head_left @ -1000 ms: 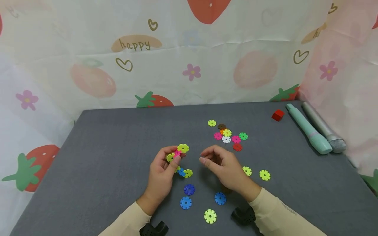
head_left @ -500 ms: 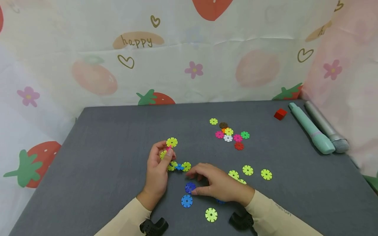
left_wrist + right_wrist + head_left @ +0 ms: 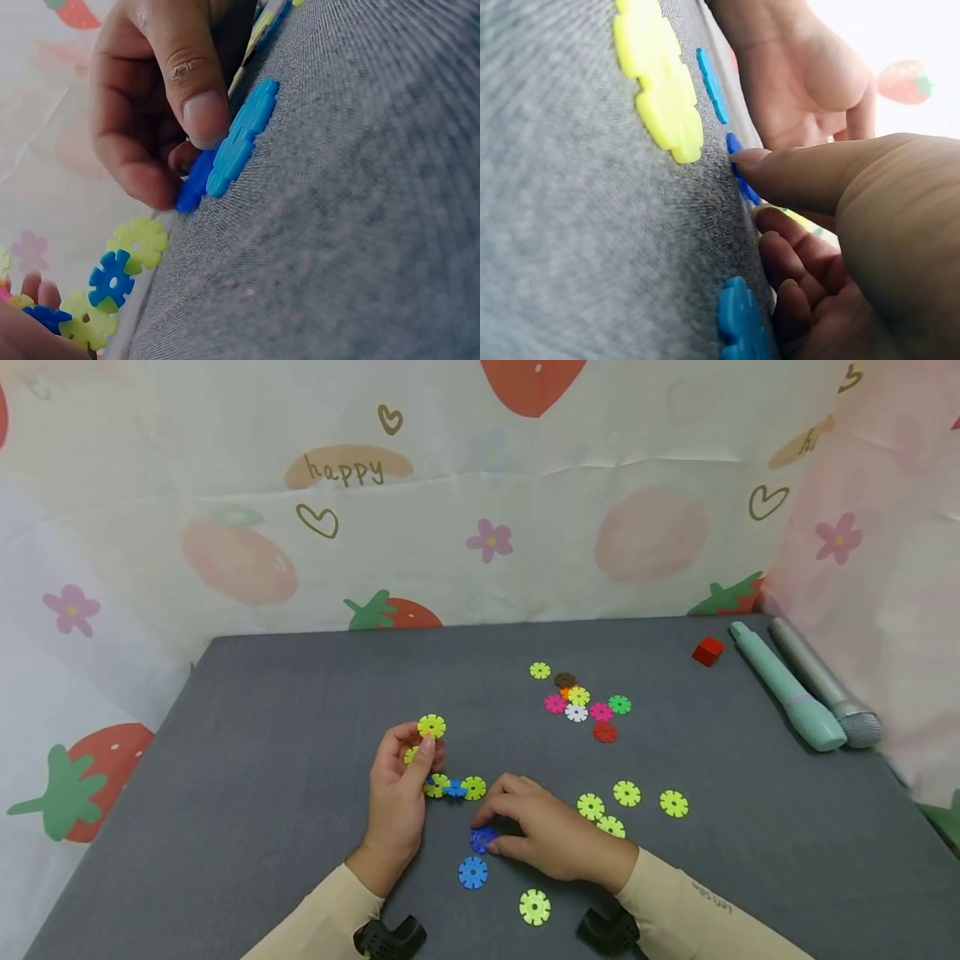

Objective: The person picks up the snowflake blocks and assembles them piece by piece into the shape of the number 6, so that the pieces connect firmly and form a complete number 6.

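My left hand [image 3: 397, 802] holds a chain of linked notched plastic discs, yellow-green, blue and pink, between thumb and fingers. One yellow-green disc [image 3: 431, 726] stands above the thumb; a blue disc [image 3: 455, 788] and another yellow-green disc [image 3: 474, 788] hang off to the right. Part of the chain is hidden behind the fingers. With thumb and fingertips at its edges, my right hand [image 3: 547, 835] pinches a dark blue disc [image 3: 196, 182] low at the table. A lighter blue disc [image 3: 472, 872] lies just in front of it.
Several yellow-green discs [image 3: 627, 793] lie right of my right hand, and one yellow-green disc [image 3: 535, 907] is near the front. Farther back is a mixed-colour group with a red disc [image 3: 604, 732]. A red cube [image 3: 708, 652], a green microphone [image 3: 787, 685] and a silver microphone [image 3: 825, 681] lie at back right.
My right hand has come down and left from above the table to the dark blue disc. My left hand has shifted slightly left with the chain.
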A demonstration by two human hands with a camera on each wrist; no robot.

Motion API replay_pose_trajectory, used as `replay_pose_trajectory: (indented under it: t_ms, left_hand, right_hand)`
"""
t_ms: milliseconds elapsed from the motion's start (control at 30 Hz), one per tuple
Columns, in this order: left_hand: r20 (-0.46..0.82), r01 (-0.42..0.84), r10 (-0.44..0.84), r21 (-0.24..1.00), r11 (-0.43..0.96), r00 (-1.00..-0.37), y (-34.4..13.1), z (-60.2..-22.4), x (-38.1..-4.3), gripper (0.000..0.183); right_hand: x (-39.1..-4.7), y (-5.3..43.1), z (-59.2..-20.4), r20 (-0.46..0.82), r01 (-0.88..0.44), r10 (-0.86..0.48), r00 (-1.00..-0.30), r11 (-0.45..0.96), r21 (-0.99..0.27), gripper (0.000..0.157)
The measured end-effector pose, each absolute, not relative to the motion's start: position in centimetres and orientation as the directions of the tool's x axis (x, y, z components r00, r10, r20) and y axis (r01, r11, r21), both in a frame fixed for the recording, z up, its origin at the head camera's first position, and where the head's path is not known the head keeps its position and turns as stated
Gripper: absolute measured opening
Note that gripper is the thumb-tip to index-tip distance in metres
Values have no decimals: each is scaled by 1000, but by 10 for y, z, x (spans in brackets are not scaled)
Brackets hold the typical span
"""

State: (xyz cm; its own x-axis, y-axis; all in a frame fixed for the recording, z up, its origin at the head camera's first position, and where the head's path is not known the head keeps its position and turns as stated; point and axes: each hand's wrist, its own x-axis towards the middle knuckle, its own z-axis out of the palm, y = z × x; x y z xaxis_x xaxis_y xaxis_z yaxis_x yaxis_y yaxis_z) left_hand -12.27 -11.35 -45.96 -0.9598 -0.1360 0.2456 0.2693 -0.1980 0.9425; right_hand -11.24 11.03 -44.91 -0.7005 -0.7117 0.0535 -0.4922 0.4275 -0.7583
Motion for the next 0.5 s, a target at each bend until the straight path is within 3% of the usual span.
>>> replay_pose_trajectory:
  t_ms: [300, 500]
  left_hand:
    - [266, 292, -178, 947, -136, -947, -115, -460, -122, 24]
    - [267, 282, -102, 943, -176, -958, -114, -460, -122, 25]
  right_hand:
    - [-117, 112, -448, 11, -353, -658, -753, 390, -850, 16]
    - [-121, 119, -444, 49, -309, -604, -795, 334, -891, 9]
